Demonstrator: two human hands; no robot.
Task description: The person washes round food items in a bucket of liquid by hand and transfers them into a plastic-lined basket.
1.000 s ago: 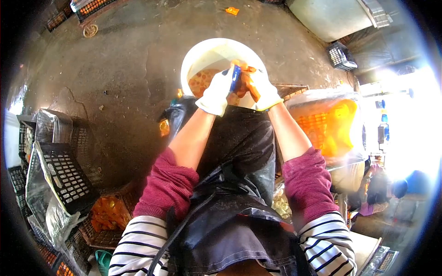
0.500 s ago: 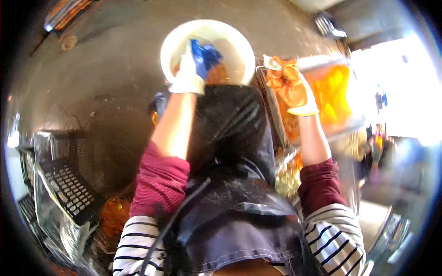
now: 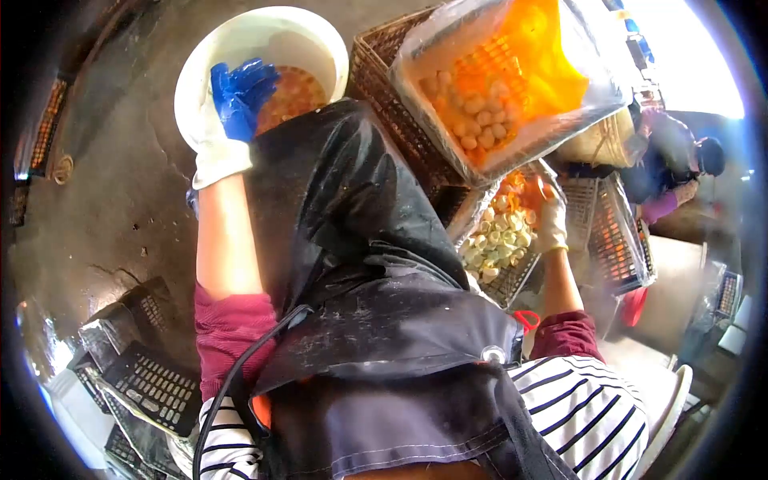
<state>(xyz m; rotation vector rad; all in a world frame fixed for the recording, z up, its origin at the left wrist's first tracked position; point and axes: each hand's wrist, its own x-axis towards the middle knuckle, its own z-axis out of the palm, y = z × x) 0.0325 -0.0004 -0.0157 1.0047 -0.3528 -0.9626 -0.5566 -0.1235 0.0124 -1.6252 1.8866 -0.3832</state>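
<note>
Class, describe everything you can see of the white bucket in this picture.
The white bucket is round, wide-mouthed and open-topped, with smooth, plastic-looking walls. It sits at the upper left of the view, just beyond the black apron, which hides its near edge. Inside lie wet-looking, reddish-orange contents. The gloved left hand is at its opening; whether it touches the wall is unclear. The base is hidden.
</note>
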